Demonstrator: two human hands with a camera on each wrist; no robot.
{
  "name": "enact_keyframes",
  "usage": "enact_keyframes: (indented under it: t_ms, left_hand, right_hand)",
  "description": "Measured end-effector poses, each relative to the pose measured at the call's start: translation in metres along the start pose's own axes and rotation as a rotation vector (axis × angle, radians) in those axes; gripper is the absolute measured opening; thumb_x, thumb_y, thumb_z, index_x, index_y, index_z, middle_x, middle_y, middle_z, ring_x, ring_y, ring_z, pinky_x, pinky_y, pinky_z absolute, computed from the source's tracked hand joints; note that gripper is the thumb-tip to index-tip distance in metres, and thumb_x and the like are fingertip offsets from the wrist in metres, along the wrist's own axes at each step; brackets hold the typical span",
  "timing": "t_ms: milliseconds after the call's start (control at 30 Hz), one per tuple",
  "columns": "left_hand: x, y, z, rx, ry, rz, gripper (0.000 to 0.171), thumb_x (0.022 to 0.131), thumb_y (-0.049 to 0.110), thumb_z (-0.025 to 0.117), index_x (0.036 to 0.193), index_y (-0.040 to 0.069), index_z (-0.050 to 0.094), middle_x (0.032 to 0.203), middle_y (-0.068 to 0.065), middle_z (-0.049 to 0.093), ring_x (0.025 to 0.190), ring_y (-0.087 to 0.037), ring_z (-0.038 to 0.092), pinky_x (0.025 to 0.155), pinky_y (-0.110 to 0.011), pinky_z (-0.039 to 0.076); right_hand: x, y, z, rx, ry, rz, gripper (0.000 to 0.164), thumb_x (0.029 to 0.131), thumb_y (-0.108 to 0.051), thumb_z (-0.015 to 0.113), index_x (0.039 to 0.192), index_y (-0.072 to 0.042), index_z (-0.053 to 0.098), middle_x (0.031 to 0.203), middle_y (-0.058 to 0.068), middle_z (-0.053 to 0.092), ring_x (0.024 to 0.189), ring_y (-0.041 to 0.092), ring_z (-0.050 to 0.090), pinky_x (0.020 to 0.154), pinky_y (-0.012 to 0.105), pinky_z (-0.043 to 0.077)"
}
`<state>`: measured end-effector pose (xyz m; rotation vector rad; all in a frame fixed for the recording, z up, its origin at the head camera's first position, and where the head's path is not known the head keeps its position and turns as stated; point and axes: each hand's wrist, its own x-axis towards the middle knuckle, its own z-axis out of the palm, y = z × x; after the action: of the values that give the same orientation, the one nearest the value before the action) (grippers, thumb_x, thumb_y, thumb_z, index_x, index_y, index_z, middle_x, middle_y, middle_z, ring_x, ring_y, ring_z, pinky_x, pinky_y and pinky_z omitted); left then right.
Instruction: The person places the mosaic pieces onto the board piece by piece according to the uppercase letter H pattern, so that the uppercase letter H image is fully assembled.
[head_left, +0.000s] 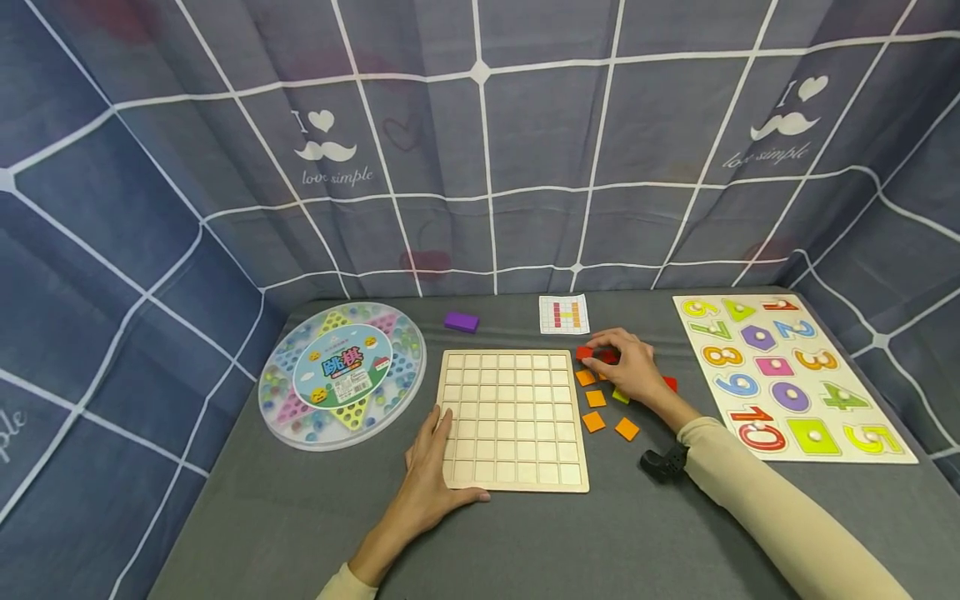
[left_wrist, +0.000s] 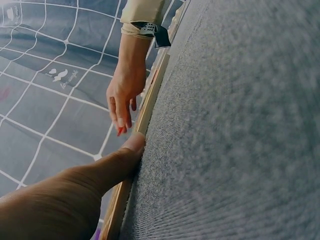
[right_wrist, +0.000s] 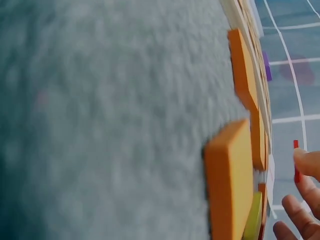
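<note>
A wooden grid board (head_left: 513,421) lies flat on the grey table. My left hand (head_left: 427,479) rests at its near left corner, fingers straight along the left side and thumb (left_wrist: 134,142) against the near edge. Beyond the board's right side, my right hand (head_left: 628,363) pinches a small red square tile (head_left: 584,353) between thumb and fingertips, raised above the table in the right wrist view. Under and around that hand lie more red tiles (head_left: 670,383), a yellow-green tile (head_left: 621,396) and several orange tiles (head_left: 593,422), partly hidden by the hand.
A printed pattern card (head_left: 564,315) lies behind the board, with a purple block (head_left: 461,322) to its left. A round Chinese checkers box (head_left: 342,376) is at the left. At the right sits a number and shape puzzle board (head_left: 795,377). A checked curtain (head_left: 540,150) hangs behind.
</note>
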<state>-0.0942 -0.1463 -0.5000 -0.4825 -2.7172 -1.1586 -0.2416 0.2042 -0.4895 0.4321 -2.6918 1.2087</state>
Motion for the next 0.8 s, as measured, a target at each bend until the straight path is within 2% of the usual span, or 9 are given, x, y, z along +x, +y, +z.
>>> enact_keyframes:
  t_ms: [200,367,533,667,800]
  left_hand:
    - [0.0,0.0,-0.001,-0.014,-0.01,-0.033,0.127,0.052,0.033,0.096,0.153,0.0,0.026,0.159,-0.025,0.021,0.143,-0.043,0.027,0.107,-0.061,0.019]
    - [0.0,0.0,-0.001,-0.012,-0.014,-0.028,0.127,0.053,0.034,0.096,0.153,0.0,0.026,0.159,-0.025,0.021,0.143,-0.043,0.026,0.107,-0.061,0.019]
    - [0.0,0.001,-0.001,-0.008,-0.013,-0.03,0.126,0.053,0.035,0.096,0.153,0.0,0.027,0.158,-0.026,0.021,0.143,-0.044,0.026,0.107,-0.062,0.02]
    - [0.0,0.001,-0.002,-0.011,-0.015,-0.035,0.127,0.053,0.035,0.096,0.153,0.0,0.027,0.158,-0.026,0.021,0.143,-0.043,0.026,0.107,-0.062,0.019]
    - [0.001,0.0,-0.001,-0.009,-0.02,-0.031,0.127,0.054,0.036,0.095,0.153,0.0,0.026,0.159,-0.025,0.021,0.144,-0.041,0.025,0.107,-0.062,0.02]
  right_hand:
    - [0.002,-0.018,0.009,0.061,-0.016,-0.026,0.027,0.084,-0.021,0.078,0.107,-0.009,0.07,0.122,0.012,0.062,0.117,0.035,0.051,0.098,0.057,0.023]
    - [0.007,-0.033,0.021,0.122,-0.026,-0.017,0.025,0.085,-0.021,0.078,0.106,-0.012,0.071,0.123,0.01,0.062,0.121,0.033,0.049,0.102,0.054,0.027]
    - [0.011,-0.049,0.037,0.147,-0.057,-0.041,0.024,0.085,-0.022,0.078,0.107,-0.014,0.071,0.125,0.012,0.062,0.121,0.033,0.05,0.102,0.057,0.027]
    - [0.015,-0.061,0.05,0.172,-0.077,-0.04,0.023,0.084,-0.024,0.078,0.105,-0.017,0.071,0.123,0.009,0.063,0.12,0.03,0.05,0.103,0.06,0.023]
    - [0.019,-0.072,0.062,0.19,-0.095,-0.027,0.022,0.083,-0.023,0.079,0.104,-0.018,0.072,0.123,0.008,0.063,0.122,0.031,0.048,0.105,0.063,0.013]
